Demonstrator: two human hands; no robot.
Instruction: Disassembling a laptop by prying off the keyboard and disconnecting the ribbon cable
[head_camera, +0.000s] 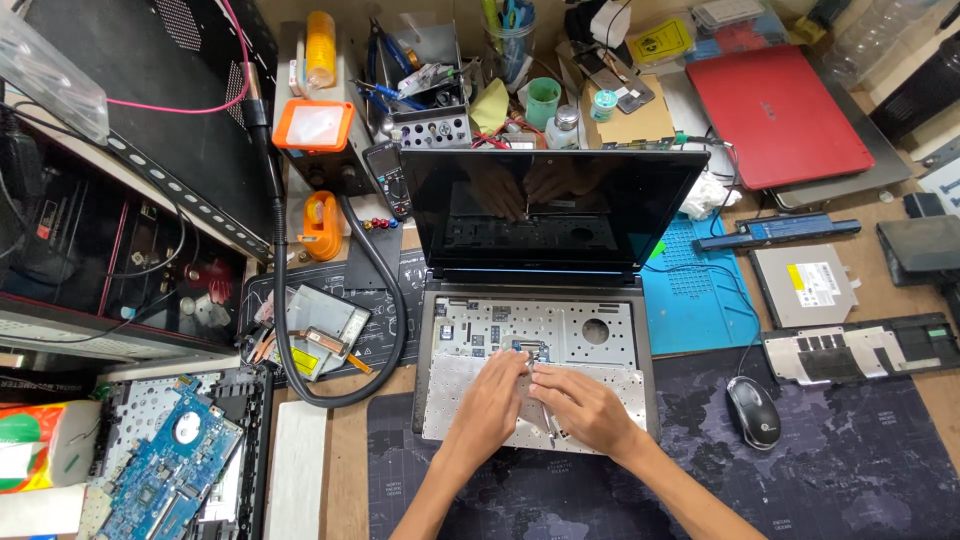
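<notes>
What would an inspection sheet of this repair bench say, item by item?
Surface: wooden bench with a dark printed mat and a blue mat.
Job's things: open laptop, screen dark, with its keyboard flipped face down over the bared frame.
Clutter: red laptop, optical drive, blue circuit board, battery, tool pots at the back.
Grip: left hand and right hand, side by side, fingertips at the keyboard's upper edge; holding nothing that I can make out.
Cables: thick black hose looping left of the laptop; pink wire; mouse lead.
Surroundings: open computer case at left.
</notes>
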